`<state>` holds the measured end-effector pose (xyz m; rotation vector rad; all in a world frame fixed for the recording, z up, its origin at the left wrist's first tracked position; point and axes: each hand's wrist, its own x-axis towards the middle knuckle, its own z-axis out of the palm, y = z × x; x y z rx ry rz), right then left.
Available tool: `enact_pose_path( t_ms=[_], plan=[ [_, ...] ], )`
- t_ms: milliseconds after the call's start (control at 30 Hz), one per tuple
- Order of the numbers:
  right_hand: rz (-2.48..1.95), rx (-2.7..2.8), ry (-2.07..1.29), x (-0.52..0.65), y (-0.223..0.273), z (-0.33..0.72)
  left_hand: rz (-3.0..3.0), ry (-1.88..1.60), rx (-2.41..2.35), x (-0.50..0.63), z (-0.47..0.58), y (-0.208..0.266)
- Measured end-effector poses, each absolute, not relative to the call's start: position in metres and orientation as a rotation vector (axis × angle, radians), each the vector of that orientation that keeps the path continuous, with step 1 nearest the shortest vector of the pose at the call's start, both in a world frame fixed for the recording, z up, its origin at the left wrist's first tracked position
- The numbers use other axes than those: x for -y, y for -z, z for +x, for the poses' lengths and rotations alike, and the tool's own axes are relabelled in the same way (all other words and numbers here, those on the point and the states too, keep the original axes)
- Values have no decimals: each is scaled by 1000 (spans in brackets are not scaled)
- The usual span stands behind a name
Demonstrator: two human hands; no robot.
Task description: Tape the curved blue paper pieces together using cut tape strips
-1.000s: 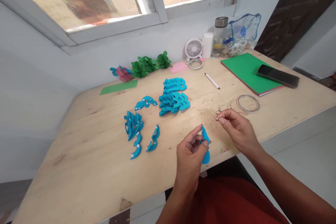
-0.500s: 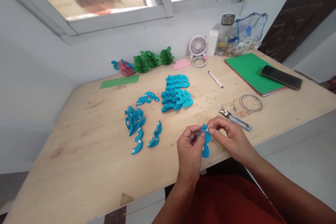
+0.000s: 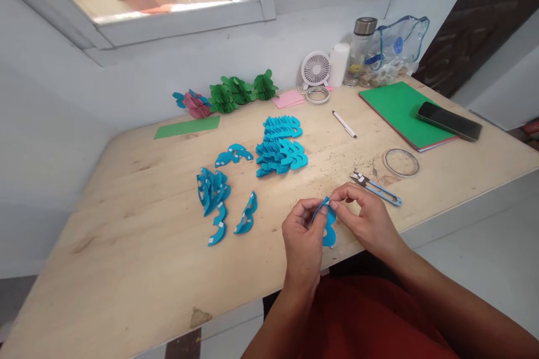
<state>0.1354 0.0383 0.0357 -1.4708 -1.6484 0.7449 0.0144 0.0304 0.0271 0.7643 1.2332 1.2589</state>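
Note:
My left hand [image 3: 304, 235] is closed around a blue scalloped paper cutout [image 3: 329, 234], thumb in front and fingers behind. Thumb and index finger of my right hand [image 3: 364, 213] are pinched at the cutout's upper edge, beside a small whitish patch; what lies between these fingertips is too small to make out. Left of my hands lie a folded blue cutout with white tape bits [image 3: 246, 214], a fanned blue cluster [image 3: 213, 190] with a curved piece below it, and another taped cutout [image 3: 234, 155]. Two stacks of blue cutouts [image 3: 281, 157] sit farther back.
Thread snips [image 3: 377, 188] and a tape roll [image 3: 402, 162] lie right of my hands. Behind are a pen [image 3: 344, 124], a green sheet stack [image 3: 404, 115] with a phone [image 3: 450, 120], a small fan [image 3: 315, 69], a bottle [image 3: 361, 53] and green paper puffs [image 3: 238, 91].
My right fingertips have moved in closer to the cutout's upper edge, where a whitish bit showed beside them before. The whole view has shifted slightly; the things on the table lie as before.

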Motion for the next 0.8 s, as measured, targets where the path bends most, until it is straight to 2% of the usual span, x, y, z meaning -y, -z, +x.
enact_pose_path(
  t_ms=[467, 800],
  plan=[
    [-1531, 1606, -730, -37, -36, 133, 714, -1246, -1240, -29, 15, -27],
    [-1506, 1774, -453, -33, -40, 131, 785, -1276, -1235, -29, 15, -25]
  ],
)
